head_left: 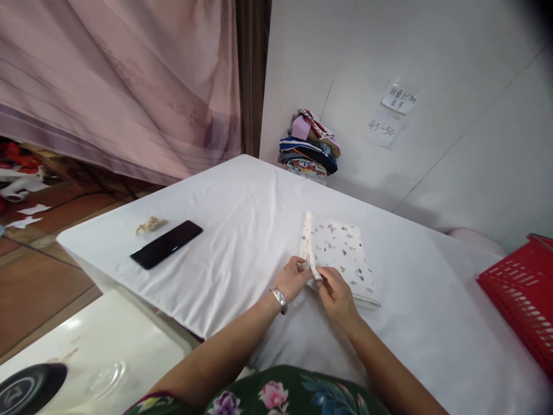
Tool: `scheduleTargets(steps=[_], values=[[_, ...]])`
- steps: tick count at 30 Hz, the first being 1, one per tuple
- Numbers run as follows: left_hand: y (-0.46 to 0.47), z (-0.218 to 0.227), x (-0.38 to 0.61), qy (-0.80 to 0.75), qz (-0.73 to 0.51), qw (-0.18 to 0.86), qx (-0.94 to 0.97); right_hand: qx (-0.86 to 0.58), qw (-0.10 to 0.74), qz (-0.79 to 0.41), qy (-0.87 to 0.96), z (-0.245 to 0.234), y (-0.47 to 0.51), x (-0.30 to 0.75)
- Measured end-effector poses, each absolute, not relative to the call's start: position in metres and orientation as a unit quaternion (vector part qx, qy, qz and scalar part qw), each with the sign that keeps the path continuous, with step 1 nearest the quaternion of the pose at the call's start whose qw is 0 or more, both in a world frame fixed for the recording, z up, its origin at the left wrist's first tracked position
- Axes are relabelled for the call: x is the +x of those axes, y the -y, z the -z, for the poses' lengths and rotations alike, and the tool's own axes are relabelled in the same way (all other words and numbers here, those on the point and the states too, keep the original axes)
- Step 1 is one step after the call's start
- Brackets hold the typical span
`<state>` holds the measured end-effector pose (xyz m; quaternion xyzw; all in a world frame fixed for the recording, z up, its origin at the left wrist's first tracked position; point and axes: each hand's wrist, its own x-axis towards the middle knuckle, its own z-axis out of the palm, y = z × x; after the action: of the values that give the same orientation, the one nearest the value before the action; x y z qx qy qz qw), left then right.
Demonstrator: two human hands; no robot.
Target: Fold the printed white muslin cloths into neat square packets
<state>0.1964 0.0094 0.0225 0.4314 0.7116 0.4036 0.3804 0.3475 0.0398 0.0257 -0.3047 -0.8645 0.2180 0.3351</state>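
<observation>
Left hand [292, 280] and right hand [337, 295] pinch folded cloth [339, 248] by its near-left corner

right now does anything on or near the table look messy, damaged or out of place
A few small things. White scraps lie loose on the tiled floor at left, like litter. A crumpled beige bundle sits beside the black phone, and the white tablecloth is creased left of the patterned cloth. No spill or damage shows.

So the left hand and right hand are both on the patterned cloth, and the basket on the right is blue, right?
Not quite: the basket is red, not blue, as the head view shows. The left hand and right hand are indeed on the patterned cloth.
</observation>
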Motion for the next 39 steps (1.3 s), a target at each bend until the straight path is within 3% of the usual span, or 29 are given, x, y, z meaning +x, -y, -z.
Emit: scheduleTargets(steps=[12, 17, 23, 27, 29, 39], values=[[-0.003, -0.027, 0.198, -0.708, -0.406, 0.366, 0.447, -0.278, 0.278, -0.112, 0.913, -0.016, -0.039, 0.351], [0.004, -0.036, 0.203, -0.691, -0.434, 0.359, 0.453, -0.302, 0.297, -0.108, 0.899, -0.010, -0.038, 0.350], [0.009, -0.033, 0.203, -0.663, -0.510, 0.352, 0.420, -0.391, 0.354, -0.259, 0.809, -0.021, -0.043, 0.346], [0.011, -0.025, 0.203, -0.642, -0.530, 0.465, 0.302, -0.427, 0.383, -0.318, 0.755, -0.031, -0.045, 0.345], [0.012, -0.023, 0.204, -0.649, -0.508, 0.482, 0.298, -0.427, 0.390, -0.330, 0.746, -0.033, -0.045, 0.344], [-0.004, -0.025, 0.196, -0.761, -0.278, 0.290, 0.509, -0.418, 0.395, -0.354, 0.737, -0.039, -0.042, 0.345]])
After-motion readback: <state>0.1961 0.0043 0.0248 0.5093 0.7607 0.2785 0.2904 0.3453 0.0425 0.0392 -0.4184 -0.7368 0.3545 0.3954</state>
